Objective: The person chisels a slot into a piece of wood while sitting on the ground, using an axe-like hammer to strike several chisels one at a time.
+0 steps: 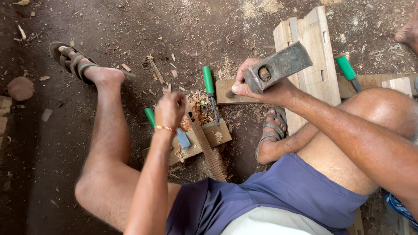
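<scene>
1. Nearest the camera, low in the frame, are the person's bent bare legs and blue shorts (261, 196); the person sits low over the earth floor (130, 26).
2. The left hand (170, 109), centre-left, has its fingers closed round something upright. It is probably a chisel handle, but the fist hides it, so I cannot tell.
3. Under that fist lies a narrow notched wooden strip (208, 152), resting across a short wooden block (213, 135). The strip looks thin and stiff, likely to split along the grain, so it probably needs holding flat near the cut.
4. A green-handled chisel (150, 116) lies just left of the fist and another green-handled chisel (209, 87) lies just right of it. Their smooth handles look easy to grip, and the steel ends look sharp.
5. The right hand (248, 85), upper centre, has its fingers wrapped tight round a hammer handle, just below the dark iron hammer head (278, 65). The head looks heavy and hard, and it is raised above the work.
6. Further right, pale joined boards (315, 52) lie flat on the floor, with a third green-handled tool (347, 69) beside them.
7. Wood chips (154, 69) and sawdust litter the dark, uneven floor, and a sandalled foot (76, 63) rests at the upper left.
</scene>
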